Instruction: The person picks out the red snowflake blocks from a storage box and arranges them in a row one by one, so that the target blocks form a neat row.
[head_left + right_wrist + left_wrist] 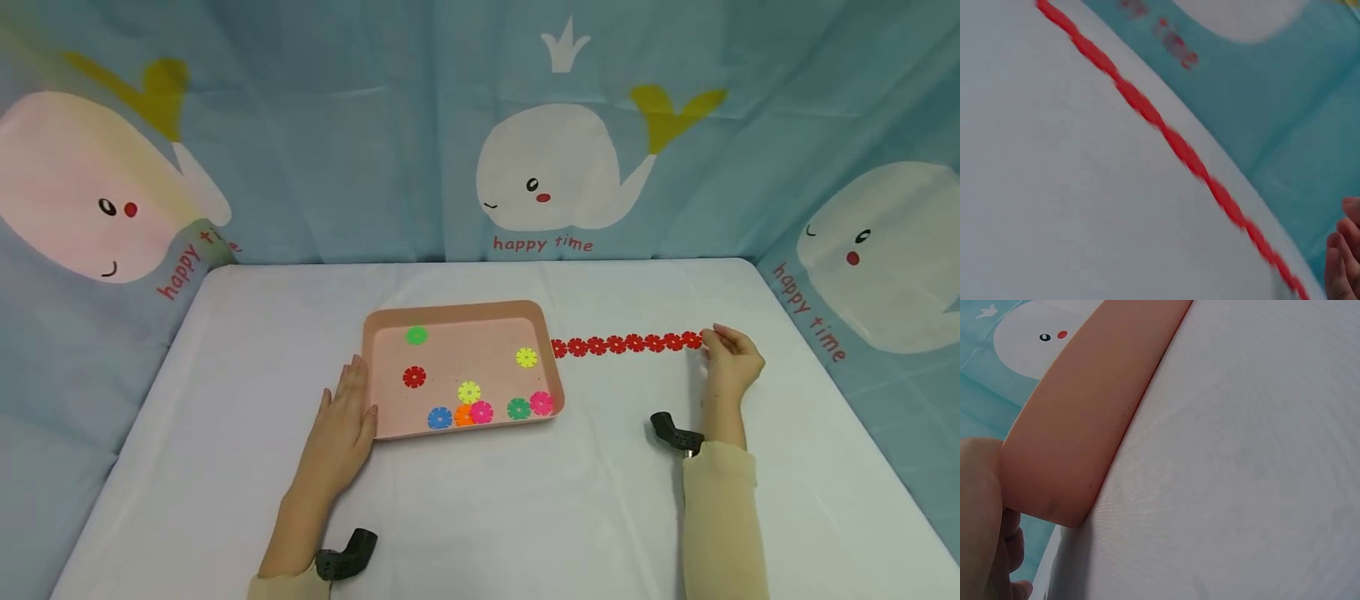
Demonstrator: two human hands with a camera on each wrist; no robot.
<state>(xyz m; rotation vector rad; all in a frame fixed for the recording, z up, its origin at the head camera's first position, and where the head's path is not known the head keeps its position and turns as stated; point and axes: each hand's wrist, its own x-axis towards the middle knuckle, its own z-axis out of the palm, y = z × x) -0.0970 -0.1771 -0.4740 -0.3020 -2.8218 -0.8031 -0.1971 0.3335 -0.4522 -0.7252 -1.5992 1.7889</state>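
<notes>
My left hand (339,429) lies along the left side of a pink tray (450,314), fingers straight, thumb at its front left corner. The tray's outer wall (1066,419) shows close beside that hand in the left wrist view. At the right, my right hand (729,360) pinches the end of a chain of red notched discs (615,343). The chain runs nearly straight from the tray's right rim to my fingers. In the right wrist view the red chain (1185,150) crosses diagonally, seen edge-on, with some fingertips (1338,262) at the lower right.
Inside the tray lie loose discs: a red disc (414,377), a light green disc (417,335), a yellow disc (527,357) and several more along its front wall. A white cloth (525,508) covers the table. Blue whale-print curtains (337,167) stand behind and at both sides.
</notes>
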